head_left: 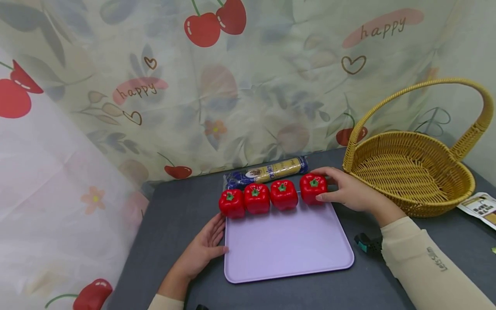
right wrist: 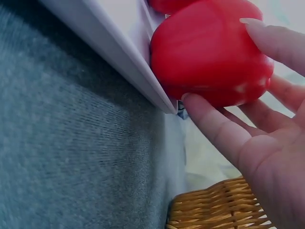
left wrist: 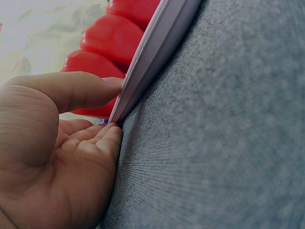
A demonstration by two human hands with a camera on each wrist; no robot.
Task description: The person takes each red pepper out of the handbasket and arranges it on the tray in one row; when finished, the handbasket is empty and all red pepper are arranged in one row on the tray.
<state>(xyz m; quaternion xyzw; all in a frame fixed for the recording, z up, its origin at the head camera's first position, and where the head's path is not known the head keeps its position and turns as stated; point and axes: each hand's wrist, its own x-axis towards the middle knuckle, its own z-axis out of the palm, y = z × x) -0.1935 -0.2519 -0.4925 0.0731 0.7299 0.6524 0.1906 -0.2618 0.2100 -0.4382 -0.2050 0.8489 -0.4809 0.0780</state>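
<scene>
Several glossy red bell peppers with green stems stand in a row along the far edge of a pale purple tray (head_left: 288,245). At the right end of that row, my right hand (head_left: 345,187) holds the last bell pepper (head_left: 313,187), thumb on the near side and fingers behind; the right wrist view shows this pepper (right wrist: 209,52) at the tray's rim. My left hand (head_left: 203,245) rests at the tray's left edge, fingers extended. In the left wrist view its thumb touches the rim (left wrist: 143,62). The leftmost pepper (head_left: 231,203) sits just beyond the left fingertips.
Behind the peppers lies a long packet (head_left: 271,172) in blue and yellow wrapping. A wicker basket (head_left: 410,211) with a tall handle stands at the right, beside my right forearm. Farther right is a white pouch (head_left: 482,209). A black strap-like object (head_left: 368,243) lies near the right sleeve.
</scene>
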